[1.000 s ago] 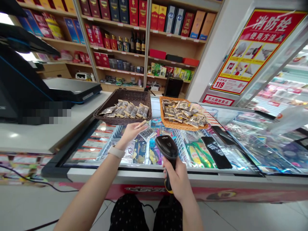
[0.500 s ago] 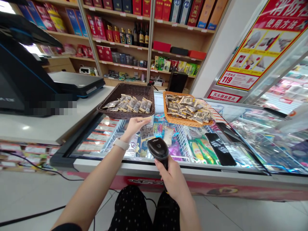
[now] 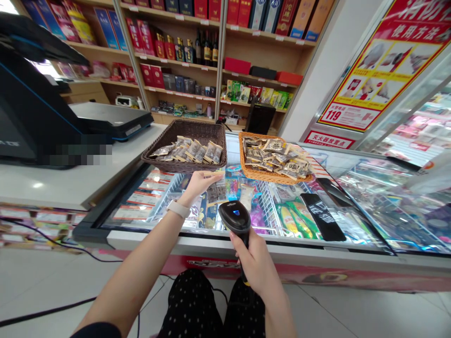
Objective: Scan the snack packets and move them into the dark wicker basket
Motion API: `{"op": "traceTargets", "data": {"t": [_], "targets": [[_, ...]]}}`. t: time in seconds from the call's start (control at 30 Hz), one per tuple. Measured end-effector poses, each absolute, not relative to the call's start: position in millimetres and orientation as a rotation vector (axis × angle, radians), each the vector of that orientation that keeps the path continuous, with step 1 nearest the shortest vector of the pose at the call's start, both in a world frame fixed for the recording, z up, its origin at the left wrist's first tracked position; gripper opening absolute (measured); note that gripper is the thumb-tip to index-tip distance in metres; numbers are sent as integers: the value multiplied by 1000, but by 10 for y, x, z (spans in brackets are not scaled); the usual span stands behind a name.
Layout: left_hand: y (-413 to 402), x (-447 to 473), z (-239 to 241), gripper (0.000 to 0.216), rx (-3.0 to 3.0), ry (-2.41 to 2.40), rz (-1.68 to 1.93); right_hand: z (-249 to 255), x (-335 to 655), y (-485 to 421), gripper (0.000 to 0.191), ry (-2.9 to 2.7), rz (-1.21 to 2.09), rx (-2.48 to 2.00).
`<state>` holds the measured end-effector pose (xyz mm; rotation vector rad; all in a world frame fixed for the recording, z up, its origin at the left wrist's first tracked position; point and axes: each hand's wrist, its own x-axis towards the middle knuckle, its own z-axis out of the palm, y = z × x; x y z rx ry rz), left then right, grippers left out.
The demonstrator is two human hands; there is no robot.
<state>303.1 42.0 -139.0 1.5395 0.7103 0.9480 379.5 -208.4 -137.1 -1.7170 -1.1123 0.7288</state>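
My right hand [image 3: 255, 258] is wrapped round the handle of a black barcode scanner [image 3: 235, 217], whose head points away from me with a small blue light lit on top. With my left hand [image 3: 199, 182], which wears a pale watch on its wrist, I hold a small snack packet [image 3: 216, 174] nearly edge-on above the glass freezer lid [image 3: 141, 192]. Just beyond that hand sits a dark brown wicker basket [image 3: 207, 129] with similar packets [image 3: 197, 151] in it. To its right, a lighter orange basket [image 3: 243, 162] is heaped with more packets [image 3: 275, 159].
Two black phones, one nearer me [image 3: 322, 218], lie on the lid's right side. A scale [image 3: 112, 117] stands on the left counter [image 3: 63, 188]. Cables [image 3: 45, 238] hang at the left. Behind are shelves [image 3: 176, 63] of bottles and boxes.
The scanner's blue light has come on. My right hand and the scanner have shifted slightly right, while my left hand keeps the packet in nearly the same place.
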Motion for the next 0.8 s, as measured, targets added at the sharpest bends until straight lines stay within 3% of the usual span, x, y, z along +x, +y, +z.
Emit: {"op": "traceTargets", "data": {"t": [0.33, 0.47, 0.63, 0.8], "targets": [[439, 3053, -1295, 43, 1680, 721, 997, -1361, 3778, -2055, 39, -1030, 703, -1635], [590, 2938, -843, 41, 1837, 773, 1115, -1280, 3756, -1925, 35, -1030, 667, -1494], [1275, 2620, -118, 39, 2120, 1173, 1236, -1107, 3665, -1757, 36, -1062, 626, -1324], [2055, 2417, 109, 45, 2261, 1656, 754, -1045, 3627, -1788, 36, -1085, 630, -1318]]}}
